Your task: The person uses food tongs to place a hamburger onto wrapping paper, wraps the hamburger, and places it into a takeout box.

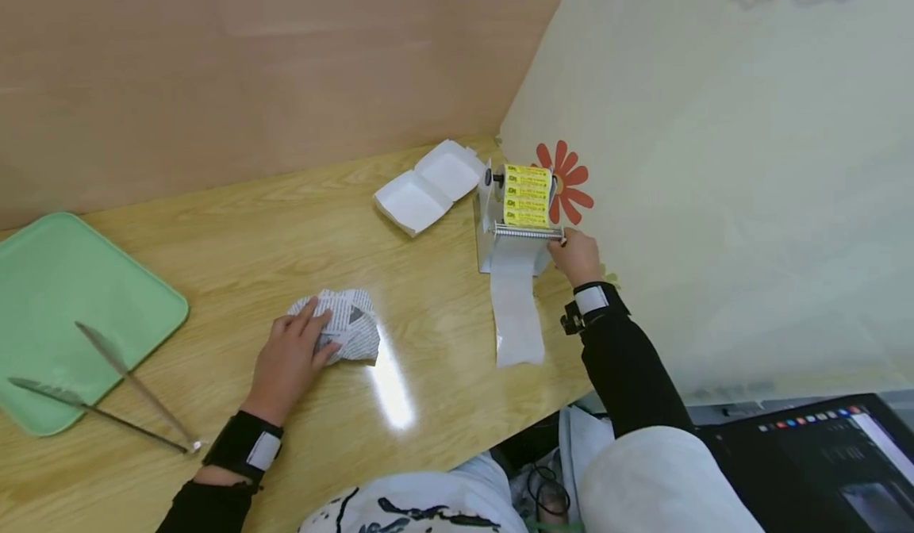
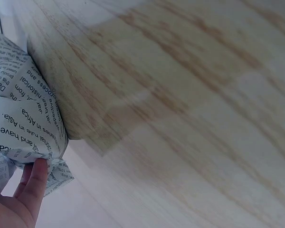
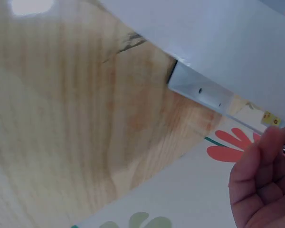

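Observation:
A crumpled bundle wrapped in printed newspaper (image 1: 355,328) lies on the table; what it contains is hidden. My left hand (image 1: 287,362) holds its left side, fingers over the top and thumb at the near edge. In the left wrist view, the newsprint bundle (image 2: 31,118) sits against the fingers (image 2: 34,187). A label dispenser (image 1: 485,231) carries a roll of yellow printed labels (image 1: 527,196), and a pale backing strip (image 1: 517,319) hangs from its front. With curled fingers my right hand (image 1: 577,258) pinches the right end of its front roller; the right wrist view shows this hand (image 3: 263,183) beside the dispenser's base (image 3: 199,88).
Behind the bundle stands an open white takeaway box (image 1: 414,200), beside the dispenser. A green tray (image 1: 86,279) lies at the left, with metal tongs (image 1: 136,430) partly across it. The wall (image 1: 685,200) rises close to my right hand. A dark screen (image 1: 800,469) sits at lower right.

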Tool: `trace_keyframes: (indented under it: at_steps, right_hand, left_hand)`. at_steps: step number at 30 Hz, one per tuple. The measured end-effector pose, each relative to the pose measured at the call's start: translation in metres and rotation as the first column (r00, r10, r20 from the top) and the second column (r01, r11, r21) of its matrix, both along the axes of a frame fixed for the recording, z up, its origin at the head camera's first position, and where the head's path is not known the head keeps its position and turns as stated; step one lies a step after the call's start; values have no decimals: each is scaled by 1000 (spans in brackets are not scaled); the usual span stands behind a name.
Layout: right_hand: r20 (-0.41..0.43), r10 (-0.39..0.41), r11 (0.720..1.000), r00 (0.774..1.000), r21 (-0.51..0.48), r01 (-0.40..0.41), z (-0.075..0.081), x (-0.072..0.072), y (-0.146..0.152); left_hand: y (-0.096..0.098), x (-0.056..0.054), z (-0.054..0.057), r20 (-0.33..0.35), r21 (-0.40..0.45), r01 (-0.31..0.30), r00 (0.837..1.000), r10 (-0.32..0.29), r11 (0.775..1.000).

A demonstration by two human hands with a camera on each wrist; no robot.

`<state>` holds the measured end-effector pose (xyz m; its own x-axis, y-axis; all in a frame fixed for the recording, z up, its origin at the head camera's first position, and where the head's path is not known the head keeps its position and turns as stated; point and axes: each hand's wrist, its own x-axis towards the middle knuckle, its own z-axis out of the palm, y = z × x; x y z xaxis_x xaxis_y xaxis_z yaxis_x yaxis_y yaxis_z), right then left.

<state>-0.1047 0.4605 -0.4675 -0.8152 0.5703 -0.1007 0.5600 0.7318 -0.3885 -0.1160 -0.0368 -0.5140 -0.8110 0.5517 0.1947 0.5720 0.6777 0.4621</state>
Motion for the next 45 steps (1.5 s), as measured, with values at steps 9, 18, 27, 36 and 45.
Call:
trace_keyframes:
  at_steps: [9,18,27,36,45]
  right_hand:
    - [-313,-72,997,947,-5,75,-22,23,-24]
    - [-215,-109,957,970,-285,45,-31,16,-51]
    - [-218,-282,836,934,-533,128,-35,3,-50]
    - [-175,-137,968,975,-232,94,-30,-1,-42]
    - [-70,31,993,997,118,-23,-32,2,-38]
  left_hand:
    - [-7,4,0,8,11,-15,1000,15,1000]
    - [-6,5,-4,8,9,-18,1000,17,1000]
    - [-3,3,-7,-11,5,-1,1000,1,1000]
    - [-2,0,2,-18,12,-8,1000,8,1000]
    - [-1,-1,-6,-18,8,10,1000,-10,1000]
